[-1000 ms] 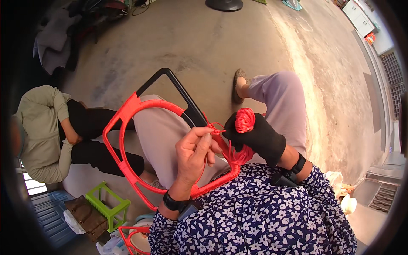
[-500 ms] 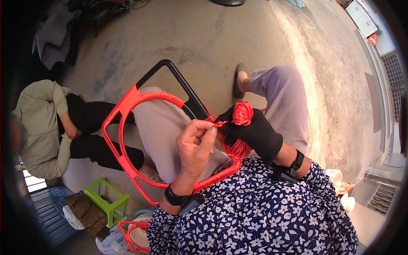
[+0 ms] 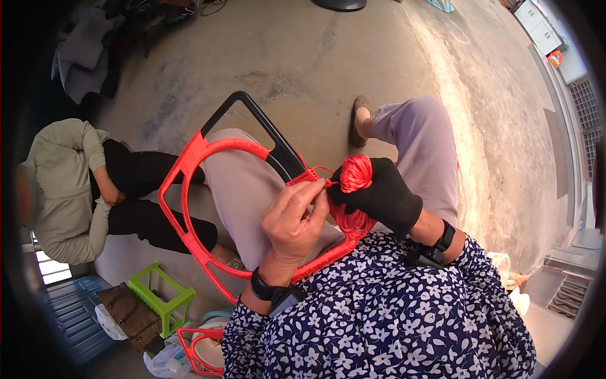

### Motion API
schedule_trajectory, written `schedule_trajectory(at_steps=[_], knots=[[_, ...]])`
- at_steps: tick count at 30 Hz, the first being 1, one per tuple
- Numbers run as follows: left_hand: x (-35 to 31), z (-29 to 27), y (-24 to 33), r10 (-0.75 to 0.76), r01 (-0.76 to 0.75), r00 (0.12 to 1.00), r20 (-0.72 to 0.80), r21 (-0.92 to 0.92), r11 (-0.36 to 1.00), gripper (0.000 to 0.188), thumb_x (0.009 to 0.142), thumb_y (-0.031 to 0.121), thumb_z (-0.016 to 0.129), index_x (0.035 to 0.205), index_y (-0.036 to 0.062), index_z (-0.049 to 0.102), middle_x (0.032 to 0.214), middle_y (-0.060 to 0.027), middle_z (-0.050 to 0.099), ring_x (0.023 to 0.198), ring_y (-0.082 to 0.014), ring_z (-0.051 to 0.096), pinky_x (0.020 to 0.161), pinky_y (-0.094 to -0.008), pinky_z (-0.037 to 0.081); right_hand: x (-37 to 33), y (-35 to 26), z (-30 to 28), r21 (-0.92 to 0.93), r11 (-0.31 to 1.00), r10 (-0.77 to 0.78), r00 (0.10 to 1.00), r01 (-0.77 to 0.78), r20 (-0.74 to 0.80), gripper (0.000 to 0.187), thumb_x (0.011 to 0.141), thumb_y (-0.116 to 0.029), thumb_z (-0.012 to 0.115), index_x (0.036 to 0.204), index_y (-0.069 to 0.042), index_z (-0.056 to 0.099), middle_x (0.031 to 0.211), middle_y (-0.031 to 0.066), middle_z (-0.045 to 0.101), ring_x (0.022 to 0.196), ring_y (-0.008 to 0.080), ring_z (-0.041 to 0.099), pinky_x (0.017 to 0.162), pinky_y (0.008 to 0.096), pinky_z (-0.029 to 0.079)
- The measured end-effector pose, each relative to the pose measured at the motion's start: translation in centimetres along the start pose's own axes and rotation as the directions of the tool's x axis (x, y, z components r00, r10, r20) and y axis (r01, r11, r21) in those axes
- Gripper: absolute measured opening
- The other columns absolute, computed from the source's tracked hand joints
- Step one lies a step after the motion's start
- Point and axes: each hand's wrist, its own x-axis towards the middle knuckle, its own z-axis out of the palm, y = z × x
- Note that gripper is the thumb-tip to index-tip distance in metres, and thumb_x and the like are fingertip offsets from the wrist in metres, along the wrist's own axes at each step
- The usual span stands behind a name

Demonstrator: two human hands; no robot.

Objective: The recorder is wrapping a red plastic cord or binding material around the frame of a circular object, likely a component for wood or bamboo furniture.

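Note:
Across my lap lies a frame (image 3: 187, 199) whose bars are wrapped in red cord, with an oval ring inside and a bare black end (image 3: 273, 126) pointing away from me. My bare left hand (image 3: 295, 218) pinches a strand of the red cord between thumb and fingertips, beside the frame's right bar. Wearing a black glove, my right hand (image 3: 385, 197) grips a bundle of red cord (image 3: 356, 174); its rounded end sticks out above the fist and more loops hang below. The two hands nearly touch. The glove hides part of the bundle and the frame's right side.
A person (image 3: 69, 183) with folded arms sits at the left. Near my left elbow are a green stool (image 3: 165, 297), a brown bag (image 3: 129, 314), a plastic bag (image 3: 169, 360) and another red frame (image 3: 196, 354). Concrete floor (image 3: 278, 57) stretches ahead.
My left fingertips have shifted slightly right and up, closer to the glove, and the exposed strand looks shorter. The cord bundle has tilted a little left. The frame has moved slightly right.

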Motion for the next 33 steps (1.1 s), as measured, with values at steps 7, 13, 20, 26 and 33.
schedule_trajectory(at_steps=[7,13,20,26,33], knots=[[0.2,0.0,-0.6,0.202,-0.208,0.977,0.064,0.100,0.973,0.016,0.076,-0.006,0.068,0.089,0.0029,0.068,0.085,-0.0072,0.067,0.061,-0.0091,0.059,0.050,-0.0235,0.046,-0.2,-0.6,-1.3,-0.327,0.932,-0.128,0.986,0.157,0.110,0.022,0.079,-0.016,0.074,0.087,0.002,0.064,0.071,0.0101,0.065,0.065,0.0074,0.056,0.060,0.0289,0.048],[-0.8,0.0,-0.8,-0.366,0.362,0.929,0.057,-0.351,0.864,0.003,0.082,-0.001,0.063,0.083,0.0008,0.062,0.081,-0.0045,0.065,0.060,-0.0060,0.057,0.053,-0.0200,0.044,0.1,0.1,-3.0,-0.057,0.997,-0.031,0.970,0.046,0.239,0.017,0.079,-0.010,0.072,0.091,0.001,0.066,0.079,0.0049,0.069,0.070,0.0065,0.059,0.064,0.0257,0.050],[-0.3,-0.4,0.0,-0.485,0.547,0.821,0.300,-0.654,0.522,0.008,0.093,0.004,0.048,0.101,0.0013,0.049,0.079,-0.0095,0.064,0.053,-0.0072,0.053,0.047,-0.0187,0.040,0.3,-0.9,-3.3,-0.028,0.994,0.108,0.987,-0.105,0.121,0.017,0.083,-0.016,0.071,0.089,-0.001,0.066,0.073,0.0038,0.066,0.067,0.0086,0.061,0.062,0.0241,0.049],[0.0,-0.2,0.1,-0.510,0.587,0.788,0.343,-0.669,0.456,0.009,0.093,0.003,0.047,0.102,0.0031,0.048,0.069,-0.0056,0.059,0.051,-0.0066,0.049,0.047,-0.0176,0.037,0.6,-0.1,-3.6,0.202,0.972,0.115,0.993,-0.121,0.038,0.020,0.085,-0.020,0.068,0.089,-0.001,0.064,0.074,0.0051,0.065,0.063,0.0096,0.059,0.059,0.0244,0.048],[0.3,-0.2,0.3,-0.515,0.510,0.840,0.172,-0.575,0.639,0.019,0.092,0.001,0.050,0.111,0.0020,0.048,0.081,-0.0055,0.060,0.065,-0.0066,0.051,0.057,-0.0183,0.041,1.0,-0.6,-5.6,0.021,0.997,0.083,0.980,-0.080,-0.183,0.027,0.084,-0.016,0.070,0.105,0.000,0.064,0.084,0.0045,0.066,0.063,0.0089,0.059,0.055,0.0243,0.047]])
